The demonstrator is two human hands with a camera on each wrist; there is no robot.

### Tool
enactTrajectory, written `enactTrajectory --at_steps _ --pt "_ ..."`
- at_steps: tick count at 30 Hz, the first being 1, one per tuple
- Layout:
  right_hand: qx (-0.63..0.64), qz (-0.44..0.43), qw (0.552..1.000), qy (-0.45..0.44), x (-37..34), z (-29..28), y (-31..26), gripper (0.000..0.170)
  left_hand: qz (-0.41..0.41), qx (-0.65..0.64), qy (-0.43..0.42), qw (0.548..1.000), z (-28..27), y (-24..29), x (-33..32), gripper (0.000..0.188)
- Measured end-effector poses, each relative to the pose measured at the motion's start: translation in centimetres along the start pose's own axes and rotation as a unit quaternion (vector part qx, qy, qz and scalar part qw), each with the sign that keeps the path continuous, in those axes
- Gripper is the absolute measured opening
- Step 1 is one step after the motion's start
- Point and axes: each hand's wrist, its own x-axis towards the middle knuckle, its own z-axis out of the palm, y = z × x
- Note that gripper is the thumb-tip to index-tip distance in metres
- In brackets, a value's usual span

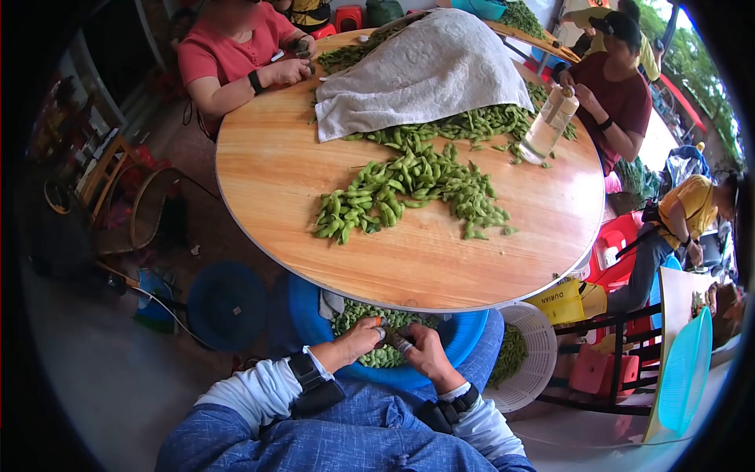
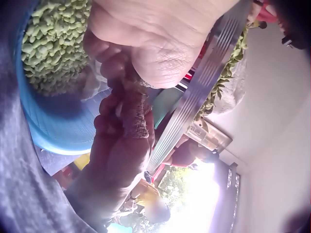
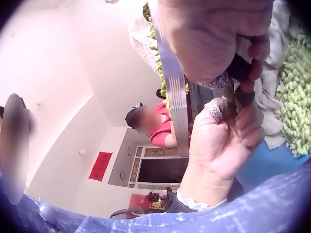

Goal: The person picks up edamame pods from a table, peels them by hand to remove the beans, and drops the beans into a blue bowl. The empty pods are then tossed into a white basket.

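My left hand [image 1: 358,340] and right hand [image 1: 429,354] meet thumb to thumb over a blue basin [image 1: 303,311] at my lap. The basin holds many shelled green soybeans [image 1: 385,357], with a grey cloth [image 1: 330,304] over its far left rim. Speckled wraps cover my left thumb [image 3: 214,109] and right thumb [image 3: 217,83]. Between the curled fingers of both hands, a dark green soybean pod [image 3: 245,97] shows in the right wrist view, mostly hidden by them. In the left wrist view the fingers press together beside the table's metal edge [image 2: 194,87].
Ahead stands a round wooden table [image 1: 299,259] with a heap of green pods [image 1: 409,181], a grey towel [image 1: 432,75] and a clear bottle [image 1: 549,126]. A white basket [image 1: 543,370] with pods sits at right, another blue basin [image 1: 228,307] at left. Several people sit around.
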Motion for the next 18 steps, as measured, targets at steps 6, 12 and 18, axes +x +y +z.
enactTrajectory --at_steps 6,12,18 --pt "0.17 0.012 0.964 0.202 -1.7 -3.8 1.6 0.005 0.159 0.433 -0.016 0.887 -1.9 -0.3 -0.7 0.024" --pt "0.469 0.126 0.744 0.459 -8.3 -12.9 6.9 0.014 0.359 0.503 0.023 0.786 -1.8 6.0 -4.2 0.007" --pt "0.435 0.121 0.775 0.443 -8.9 -11.1 5.8 0.013 0.426 0.406 0.313 0.746 -2.5 14.8 -0.5 0.025"
